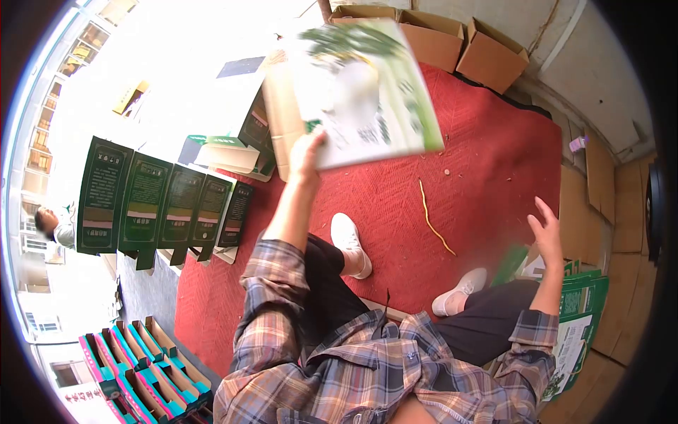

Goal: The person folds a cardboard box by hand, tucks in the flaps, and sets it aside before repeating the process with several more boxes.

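Observation:
My left hand [306, 157] grips the lower left edge of a flat white and green printed carton [413, 106], lifted over the red mat. A plain brown cardboard side shows along the carton's left, and its print is blurred by motion. My right hand [547, 237] is raised on the right with fingers apart and nothing in it. Just below and left of that hand is a blurred green piece [510, 263]. A stack of flat green printed cartons [583, 297] lies beside my right forearm.
Dark green boxes [148, 198] stand in a row on the left. Pink and teal trays [145, 367] sit lower left. Open brown boxes [431, 42] line the back of the red mat [381, 191]. A yellow strip [429, 219] lies on it. A person [60, 225] is at far left.

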`<state>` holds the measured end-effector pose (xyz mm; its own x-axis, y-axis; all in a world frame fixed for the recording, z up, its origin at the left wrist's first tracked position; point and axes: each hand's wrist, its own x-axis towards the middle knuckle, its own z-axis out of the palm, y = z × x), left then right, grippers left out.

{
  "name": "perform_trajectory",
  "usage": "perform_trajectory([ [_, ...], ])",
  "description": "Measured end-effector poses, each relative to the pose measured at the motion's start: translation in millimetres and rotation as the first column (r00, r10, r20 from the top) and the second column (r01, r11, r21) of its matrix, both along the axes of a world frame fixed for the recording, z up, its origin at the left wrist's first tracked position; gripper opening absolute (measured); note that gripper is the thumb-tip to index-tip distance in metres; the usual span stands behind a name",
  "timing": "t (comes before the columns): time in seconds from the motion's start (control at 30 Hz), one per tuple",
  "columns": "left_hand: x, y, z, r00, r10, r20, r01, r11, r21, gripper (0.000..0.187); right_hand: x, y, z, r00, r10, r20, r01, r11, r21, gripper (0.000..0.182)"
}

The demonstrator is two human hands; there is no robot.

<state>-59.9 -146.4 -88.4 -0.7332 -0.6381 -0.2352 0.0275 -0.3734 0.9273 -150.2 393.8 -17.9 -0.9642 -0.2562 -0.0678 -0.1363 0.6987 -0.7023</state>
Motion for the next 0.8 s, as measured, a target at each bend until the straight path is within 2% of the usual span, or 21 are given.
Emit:
perform_trajectory([
  [0.03,-0.2,-11.5,31.7,0.993,0.104,-0.047,-0.097,0.986,0.137,0.027,-2.2,11.8,-5.1,0.999,-0.034,0.018,0.035,0.998,-0.043,0.05],
  [0.1,-0.1,-50.9,69.1,0.963,0.233,-0.135,-0.201,0.955,0.218,0.036,-4.4,34.8,-12.0,0.997,-0.07,0.034,0.073,0.994,-0.082,0.05],
  [0.13,-2.9,-78.6,74.5,0.937,0.256,-0.238,-0.177,0.934,0.31,0.043,-3.5,45.1,-14.2,0.991,-0.116,0.073,0.124,0.986,-0.114,0.049],
  [0.17,-0.1,-92.5,93.5,0.923,0.308,-0.232,-0.264,0.944,0.2,0.046,-1.7,55.1,-17.3,0.98,-0.16,0.115,0.176,0.974,-0.143,0.049],
  [0.2,3.4,-110.2,106.4,0.907,0.348,-0.238,-0.286,0.923,0.257,0.039,1.5,67.0,-22.1,0.979,-0.165,0.116,0.181,0.974,-0.139,0.049],
  [0.23,5.4,-139.2,106.8,0.895,0.375,-0.24,-0.291,0.901,0.32,0.037,5.7,77.6,-28.9,0.965,-0.218,0.145,0.238,0.962,-0.135,0.048],
  [0.27,6.0,-164.4,104.1,0.884,0.432,-0.179,-0.377,0.885,0.275,0.037,7.8,80.5,-35.1,0.947,-0.27,0.175,0.294,0.947,-0.13,0.047],
  [0.3,8.1,-230.5,68.5,0.891,0.379,-0.251,-0.313,0.912,0.265,0.038,16.8,61.9,-17.0,0.888,-0.377,0.263,0.38,0.924,0.043,0.047],
  [0.33,10.2,-273.7,47.7,0.867,0.467,-0.172,-0.417,0.871,0.261,0.04,17.4,61.3,-21.2,0.883,-0.387,0.265,0.389,0.92,0.045,0.047],
  [0.37,15.4,-319.8,23.3,0.859,0.488,-0.154,-0.444,0.86,0.252,0.038,17.3,66.3,-25.4,0.866,-0.391,0.311,0.387,0.919,0.076,0.047],
  [0.4,17.4,-300.4,40.4,0.876,0.475,-0.09,-0.445,0.864,0.236,0.039,17.0,71.2,-28.2,0.847,-0.395,0.354,0.383,0.917,0.109,0.047],
  [0.5,23.0,-310.7,22.9,0.822,0.56,-0.101,-0.528,0.816,0.235,0.035,12.6,76.7,-39.0,0.841,-0.408,0.357,0.375,0.913,0.159,0.046],
  [0.57,21.8,-298.5,27.9,0.79,0.607,0.083,-0.604,0.75,0.27,0.034,13.3,65.0,-35.3,0.828,-0.42,0.372,0.376,0.907,0.187,0.045],
  [0.67,26.3,-286.8,32.6,0.766,0.622,0.163,-0.638,0.704,0.314,0.034,11.3,52.5,-30.7,0.811,-0.433,0.393,0.375,0.901,0.219,0.044],
  [0.8,29.9,-299.5,24.7,0.756,0.632,0.17,-0.651,0.7,0.295,0.04,3.0,41.0,-32.7,0.799,-0.423,0.428,0.347,0.905,0.245,0.044],
])
